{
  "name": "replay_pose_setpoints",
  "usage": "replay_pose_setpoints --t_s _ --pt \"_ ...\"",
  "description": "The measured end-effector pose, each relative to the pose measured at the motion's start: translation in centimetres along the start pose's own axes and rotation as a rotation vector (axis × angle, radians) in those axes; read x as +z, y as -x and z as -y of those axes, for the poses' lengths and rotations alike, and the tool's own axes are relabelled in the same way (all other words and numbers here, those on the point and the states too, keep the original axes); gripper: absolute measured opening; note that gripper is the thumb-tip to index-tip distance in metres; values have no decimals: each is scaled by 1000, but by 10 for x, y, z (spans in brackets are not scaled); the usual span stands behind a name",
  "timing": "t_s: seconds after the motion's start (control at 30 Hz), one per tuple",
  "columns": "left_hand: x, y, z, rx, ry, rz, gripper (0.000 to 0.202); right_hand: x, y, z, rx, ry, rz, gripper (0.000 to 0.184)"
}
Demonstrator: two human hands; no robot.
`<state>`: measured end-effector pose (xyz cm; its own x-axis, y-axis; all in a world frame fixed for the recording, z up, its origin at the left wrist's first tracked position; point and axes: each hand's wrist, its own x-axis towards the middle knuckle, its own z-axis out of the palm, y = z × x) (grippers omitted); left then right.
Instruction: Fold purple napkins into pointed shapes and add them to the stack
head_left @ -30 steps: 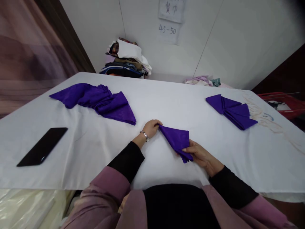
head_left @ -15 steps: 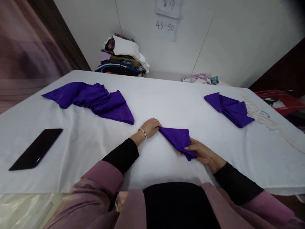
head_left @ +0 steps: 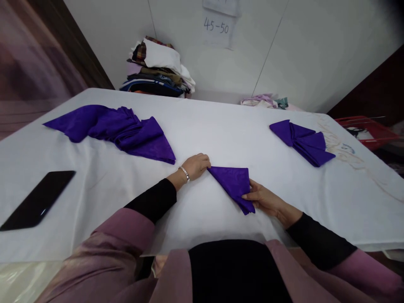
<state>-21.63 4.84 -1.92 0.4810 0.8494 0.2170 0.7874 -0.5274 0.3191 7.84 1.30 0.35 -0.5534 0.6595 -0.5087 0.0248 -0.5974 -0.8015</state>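
Note:
Between my hands a folded purple cloth forms a triangle just over the white-covered table. My left hand, with a silver bracelet at the wrist, pinches its pointed left corner. My right hand grips the right edge, thumb on top and the other fingers partly hidden behind the fabric. The cloth's lower end shows several layered edges. Farther left lies a long, rumpled pile of purple cloths. Another folded purple piece rests toward the far right.
A dark flat phone-like slab lies at the left. Stacked clothes stand beyond the table's back edge by the wall, with a smaller cloth heap to their right. Loose pale threads trail near a red basket.
The view has shifted slightly. Both hands keep their hold on the purple cloth, which looks a little flatter and more squarely spread at its right edge.

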Motion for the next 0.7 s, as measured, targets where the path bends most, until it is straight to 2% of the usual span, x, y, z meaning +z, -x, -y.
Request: replay_pose_setpoints --t_s 0.2,0.37,0.53,0.7 --pt "-5 6 -3 -33 -44 25 28 0 5 -2 16 122 -60 90" --pt "-8 10 -18 -93 -91 -26 18 -4 4 -5 2 177 -40 102" --pt "1 -2 -43 -265 -137 -85 51 -2 3 -3 -18 208 -26 99" --pt "11 -15 -58 -432 -213 -65 59 -2 4 -2 -22 247 -22 96"
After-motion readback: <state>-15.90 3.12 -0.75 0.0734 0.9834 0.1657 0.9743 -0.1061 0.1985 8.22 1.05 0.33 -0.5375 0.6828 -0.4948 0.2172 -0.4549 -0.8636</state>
